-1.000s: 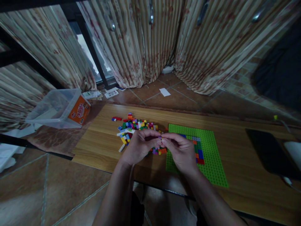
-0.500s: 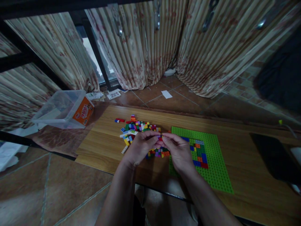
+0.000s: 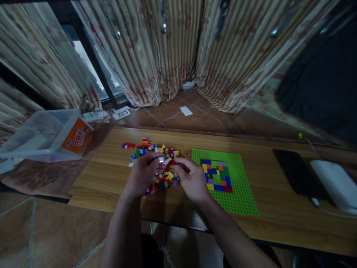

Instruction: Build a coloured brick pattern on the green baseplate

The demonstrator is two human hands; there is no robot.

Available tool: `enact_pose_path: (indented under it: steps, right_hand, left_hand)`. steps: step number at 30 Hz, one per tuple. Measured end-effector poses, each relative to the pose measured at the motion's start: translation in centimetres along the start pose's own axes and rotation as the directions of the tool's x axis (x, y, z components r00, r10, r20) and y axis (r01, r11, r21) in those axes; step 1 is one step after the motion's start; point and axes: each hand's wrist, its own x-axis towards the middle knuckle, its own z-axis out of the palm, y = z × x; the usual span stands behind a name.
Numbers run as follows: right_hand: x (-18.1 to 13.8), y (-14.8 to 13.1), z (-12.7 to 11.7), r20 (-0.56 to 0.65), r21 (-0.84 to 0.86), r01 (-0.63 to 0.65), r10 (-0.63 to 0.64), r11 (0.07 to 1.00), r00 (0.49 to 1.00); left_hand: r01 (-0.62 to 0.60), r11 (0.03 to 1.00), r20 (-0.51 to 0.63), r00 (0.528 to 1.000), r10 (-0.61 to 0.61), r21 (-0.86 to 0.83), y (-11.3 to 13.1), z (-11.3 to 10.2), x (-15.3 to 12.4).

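Observation:
My left hand [image 3: 142, 174] is closed in a pinch over the pile of loose building bricks [image 3: 169, 176], with a small pale brick [image 3: 161, 160] at its fingertips. To its right my right hand [image 3: 193, 179] pinches a small red brick [image 3: 173, 162], mostly covered by the fingers. A gap separates the hands, and a white brick [image 3: 167, 161] shows between them. Beside my right hand lies the green baseplate [image 3: 242, 186], which bears a square arrangement of bricks [image 3: 228, 182] in blue, red, yellow, green, orange and grey.
On the wooden table [image 3: 100, 175] a few bricks [image 3: 128, 145] lie left of the pile. A clear plastic box [image 3: 52, 137] with an orange label stands at the far left. To the right are a black flat object [image 3: 299, 178] and a white device [image 3: 334, 182] with a cable.
My hands were together at a small brick and have moved apart, the left one away to the left. The view has shifted right, showing the white device more fully.

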Motion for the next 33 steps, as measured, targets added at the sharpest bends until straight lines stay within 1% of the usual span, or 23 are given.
enact_pose_path:
  steps: [3, 5, 7, 9, 11, 14, 16, 18, 20, 22, 24, 27, 29, 31, 33]
  right_hand:
    - [-0.2, -0.7, -0.5, -0.005, -0.022, 0.066, -0.066, 0.998, 0.998]
    - [-0.3, -1.2, -1.0, 0.031, -0.050, 0.112, -0.111, 0.992, 0.993]
    - [-0.5, -1.6, -1.6, 0.075, -0.082, 0.161, -0.155, 0.983, 0.985]
    - [-0.7, -1.9, -2.1, 0.094, -0.110, 0.197, -0.187, 0.974, 0.978]
    - [-0.8, -2.1, -2.7, 0.089, -0.135, 0.209, -0.198, 0.969, 0.976]
    - [-0.8, -2.4, -3.8, 0.085, -0.169, 0.200, -0.188, 0.965, 0.978]
    - [-0.6, -2.5, -5.0, 0.076, -0.181, 0.187, -0.176, 0.966, 0.981]
    - [-0.2, -2.4, -6.8, 0.028, -0.175, 0.154, -0.151, 0.972, 0.988]
    - [0.1, -2.1, -9.0, -0.078, -0.162, 0.081, -0.094, 0.984, 0.992]
    - [0.3, -1.6, -11.1, -0.176, -0.186, -0.001, -0.032, 0.982, 0.984]
    - [0.2, -1.2, -12.7, -0.181, -0.239, -0.025, -0.020, 0.971, 0.983]
    - [-0.4, -0.7, -13.8, -0.070, -0.357, -0.018, -0.007, 0.934, 0.998]
    - [-0.8, -0.3, -13.8, 0.029, -0.425, 0.037, -0.027, 0.905, 0.999]
    - [-1.1, 0.1, -13.5, 0.097, -0.468, 0.102, -0.063, 0.878, 0.993]
    - [-1.3, 0.6, -13.3, 0.119, -0.496, 0.138, -0.090, 0.857, 0.989]
  left_hand:
    - [-0.004, 1.000, 0.058, 0.998, 0.003, 0.012, 0.3, 0.3, -0.3]
    - [-0.017, 1.000, 0.127, 0.992, 0.017, 0.002, 0.4, 0.7, -0.6]
    - [-0.018, 1.000, 0.209, 0.978, 0.019, -0.010, 0.4, 1.2, -0.9]
    - [0.001, 1.000, 0.282, 0.959, 0.005, -0.018, 0.2, 1.8, -1.1]
    - [0.018, 0.999, 0.318, 0.948, -0.008, -0.029, 0.1, 2.4, -1.2]
    - [0.023, 0.999, 0.332, 0.943, -0.013, -0.024, -0.1, 3.4, -1.3]
    - [0.035, 0.999, 0.336, 0.941, -0.033, 0.000, -0.1, 4.0, -1.4]
    - [0.052, 0.998, 0.344, 0.937, -0.061, 0.036, -0.3, 4.7, -1.4]
    - [0.048, 0.996, 0.362, 0.929, -0.073, 0.075, -0.6, 5.2, -1.4]
    - [0.007, 0.994, 0.398, 0.916, -0.049, 0.109, -1.1, 5.7, -1.4]
    - [-0.062, 0.986, 0.435, 0.901, -0.011, 0.153, -1.7, 6.1, -1.5]
    - [-0.210, 0.938, 0.466, 0.883, 0.061, 0.276, -2.4, 6.8, -1.6]
    - [-0.303, 0.880, 0.469, 0.877, 0.106, 0.367, -2.6, 7.3, -1.9]
    - [-0.355, 0.825, 0.464, 0.876, 0.130, 0.440, -2.6, 7.8, -2.1]
    - [-0.379, 0.788, 0.454, 0.879, 0.142, 0.486, -2.6, 8.4, -2.4]
